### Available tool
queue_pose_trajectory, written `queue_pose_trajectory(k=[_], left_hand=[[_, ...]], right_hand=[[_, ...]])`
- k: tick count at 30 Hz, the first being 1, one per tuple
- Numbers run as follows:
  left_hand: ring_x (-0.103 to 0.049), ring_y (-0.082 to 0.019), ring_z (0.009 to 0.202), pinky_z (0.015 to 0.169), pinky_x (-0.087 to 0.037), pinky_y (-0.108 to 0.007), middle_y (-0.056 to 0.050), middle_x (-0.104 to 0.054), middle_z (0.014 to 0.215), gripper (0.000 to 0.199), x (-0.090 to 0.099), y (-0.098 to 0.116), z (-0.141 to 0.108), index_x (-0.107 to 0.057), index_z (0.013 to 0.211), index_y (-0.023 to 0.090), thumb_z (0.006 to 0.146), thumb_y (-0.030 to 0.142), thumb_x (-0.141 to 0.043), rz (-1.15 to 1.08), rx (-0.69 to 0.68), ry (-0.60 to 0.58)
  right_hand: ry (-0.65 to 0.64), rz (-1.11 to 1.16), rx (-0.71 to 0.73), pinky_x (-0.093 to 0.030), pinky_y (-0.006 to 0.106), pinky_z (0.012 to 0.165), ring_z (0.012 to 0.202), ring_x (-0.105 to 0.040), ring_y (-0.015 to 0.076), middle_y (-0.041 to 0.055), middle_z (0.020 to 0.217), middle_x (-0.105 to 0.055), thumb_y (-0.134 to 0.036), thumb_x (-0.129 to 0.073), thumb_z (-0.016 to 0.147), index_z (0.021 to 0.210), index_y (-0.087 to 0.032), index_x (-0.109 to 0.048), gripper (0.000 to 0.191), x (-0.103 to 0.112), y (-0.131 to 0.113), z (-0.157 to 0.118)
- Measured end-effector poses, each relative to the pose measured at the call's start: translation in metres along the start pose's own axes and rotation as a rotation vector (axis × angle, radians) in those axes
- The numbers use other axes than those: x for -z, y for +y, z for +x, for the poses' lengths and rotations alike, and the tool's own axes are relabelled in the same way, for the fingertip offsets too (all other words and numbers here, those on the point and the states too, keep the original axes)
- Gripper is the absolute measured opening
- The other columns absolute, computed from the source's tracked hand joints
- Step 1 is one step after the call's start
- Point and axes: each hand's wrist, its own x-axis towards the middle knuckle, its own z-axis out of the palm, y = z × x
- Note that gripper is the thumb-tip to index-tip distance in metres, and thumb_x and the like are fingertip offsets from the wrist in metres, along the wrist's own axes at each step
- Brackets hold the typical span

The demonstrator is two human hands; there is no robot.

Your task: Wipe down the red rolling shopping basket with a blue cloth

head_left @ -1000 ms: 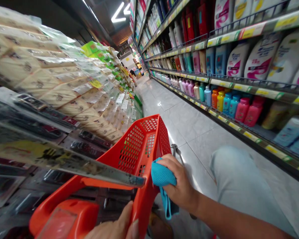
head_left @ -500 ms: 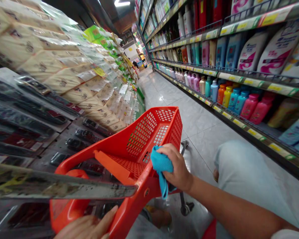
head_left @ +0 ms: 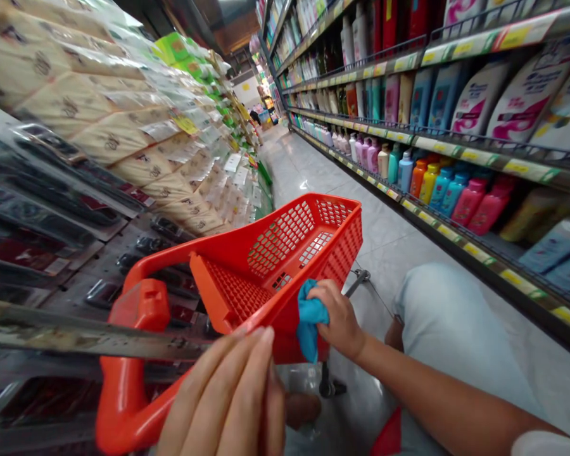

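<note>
An orange-red plastic shopping cart (head_left: 330,266) stands before me, with a grid-patterned basket and a looped handle (head_left: 123,380). My right hand (head_left: 344,316) is closed on a blue cloth (head_left: 311,316) and holds it against the outer face of the cart's near side, just below the rim. Part of the cloth dangles under my fingers. At the lower middle, my left hand (head_left: 228,399) reaches over the cart's near side rail, fingers stretched out and side by side, fingertips at the rim. It covers part of the rail, and its palm is hidden.
Shelves of bottles (head_left: 456,190) line the right side of the aisle. Stacked tissue packs (head_left: 109,139) and hanging packaged goods (head_left: 42,202) fill the left. A worn metal bar (head_left: 76,335) crosses at left. My bent knee (head_left: 441,310) is beside the cart, over the tiled floor (head_left: 308,168).
My left hand has moved up and right onto the cart's side rail. The cart appears shifted rightward in view. My right hand and the cloth are slightly lower and farther right.
</note>
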Motion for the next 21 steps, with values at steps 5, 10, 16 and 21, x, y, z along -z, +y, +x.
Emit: queue_pose_trajectory(k=[5, 10, 16, 21], left_hand=[[-0.070, -0.027, 0.079, 0.069, -0.052, -0.039, -0.010, -0.077, 0.092, 0.030, -0.049, -0.005, 0.036, -0.071, 0.115, 0.011, 0.097, 0.028, -0.053, 0.368, 0.067, -0.324], [-0.069, -0.025, 0.068, 0.057, -0.042, -0.034, -0.003, -0.072, 0.071, 0.030, -0.063, -0.031, 0.030, -0.075, 0.100, 0.020, 0.099, 0.037, -0.050, 0.459, 0.139, -0.499], [-0.066, -0.024, 0.066, 0.059, -0.034, -0.033, -0.004, -0.068, 0.065, 0.039, -0.063, -0.035, 0.028, -0.069, 0.081, 0.021, 0.102, 0.041, -0.043, 0.485, 0.142, -0.527], [-0.064, -0.024, 0.065, 0.060, -0.031, -0.034, -0.004, -0.065, 0.063, 0.039, -0.071, -0.031, 0.030, -0.064, 0.075, 0.022, 0.102, 0.038, -0.042, 0.558, 0.126, -0.473]], right_hand=[[-0.086, -0.086, -0.015, -0.054, 0.036, 0.086, 0.101, -0.060, 0.0226, 0.0083, 0.112, -0.059, -0.013, -0.057, 0.080, 0.115, -0.024, -0.060, 0.037, -0.027, -0.002, -0.019], [-0.086, -0.089, 0.067, -0.055, 0.037, 0.087, 0.099, -0.061, 0.0223, 0.0059, 0.110, -0.062, -0.019, -0.061, 0.081, 0.106, -0.026, -0.066, 0.027, -0.027, 0.041, -0.016], [0.383, -0.144, -0.353, -0.051, 0.049, 0.099, 0.114, -0.056, 0.0288, 0.0113, 0.117, -0.054, -0.009, -0.047, 0.079, 0.117, -0.022, -0.055, 0.041, -0.025, 0.084, -0.004], [-0.063, -0.053, -0.123, -0.055, 0.037, 0.091, 0.105, -0.059, 0.0226, 0.0064, 0.116, -0.055, -0.006, -0.061, 0.075, 0.115, -0.028, -0.063, 0.045, -0.061, 0.048, -0.049]])
